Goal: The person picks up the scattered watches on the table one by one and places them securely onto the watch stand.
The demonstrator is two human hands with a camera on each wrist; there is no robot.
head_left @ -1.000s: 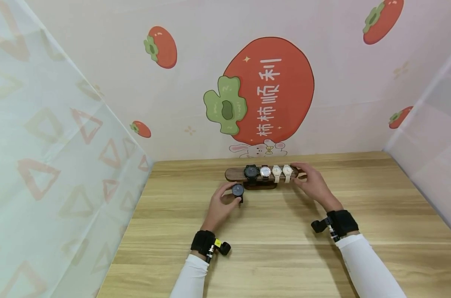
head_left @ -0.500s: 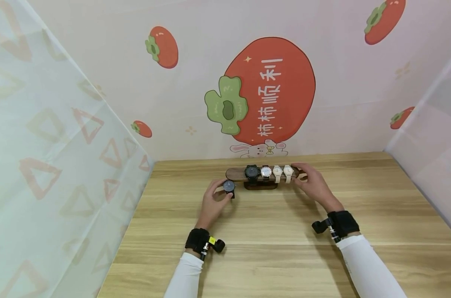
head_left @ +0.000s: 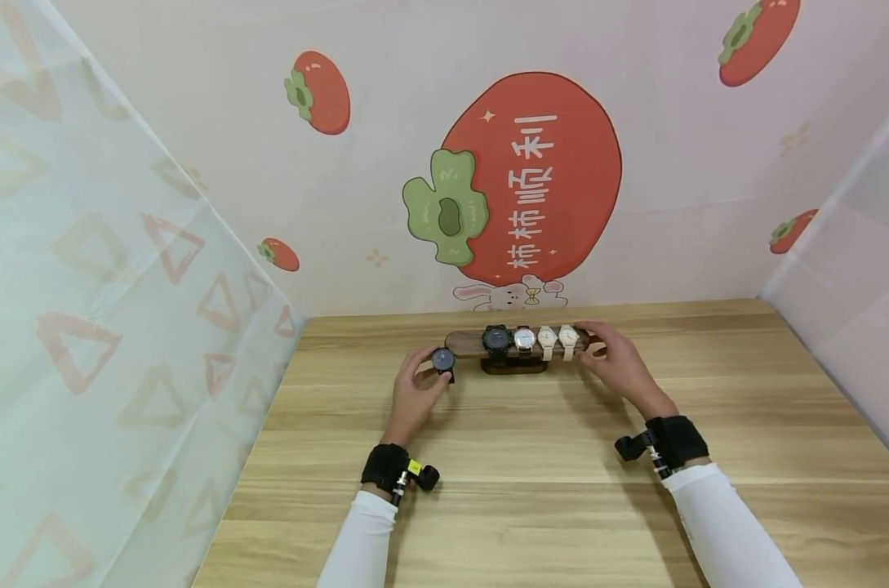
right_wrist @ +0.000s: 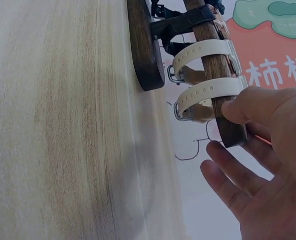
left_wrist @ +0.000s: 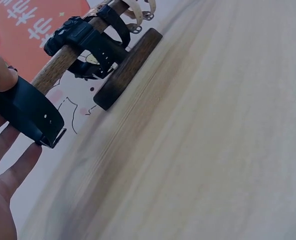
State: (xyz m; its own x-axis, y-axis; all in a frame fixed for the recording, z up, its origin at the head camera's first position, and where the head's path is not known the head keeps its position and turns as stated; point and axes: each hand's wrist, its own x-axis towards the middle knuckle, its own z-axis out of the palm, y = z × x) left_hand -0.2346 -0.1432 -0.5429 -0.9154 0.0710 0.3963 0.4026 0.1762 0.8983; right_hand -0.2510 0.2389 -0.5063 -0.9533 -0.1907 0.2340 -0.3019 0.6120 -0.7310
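Observation:
A wooden watch stand (head_left: 462, 345) stands at the back of the table, its bar raised on a dark base (left_wrist: 125, 72). My left hand (head_left: 412, 400) pinches a dark-faced black wristwatch (head_left: 443, 359) at the bar's left end. Its buckled strap loop (left_wrist: 30, 112) overlaps the bar's tip in the left wrist view. My right hand (head_left: 619, 363) grips the bar's right end between thumb and fingers, beside the outermost cream watch (right_wrist: 215, 89). Along the bar sit a chunky black watch (head_left: 496, 338), a silver-faced watch (head_left: 524, 338) and another cream watch (head_left: 547, 337).
The wood-grain table (head_left: 517, 490) runs back to a wall sheet (head_left: 371, 196) printed with persimmons. A pale patterned sheet (head_left: 121, 286) borders the left side, and another (head_left: 855, 269) the right.
My left hand has moved left and slightly back with the black wristwatch, from in front of the stand to the bar's left end. The right hand keeps its grip in place.

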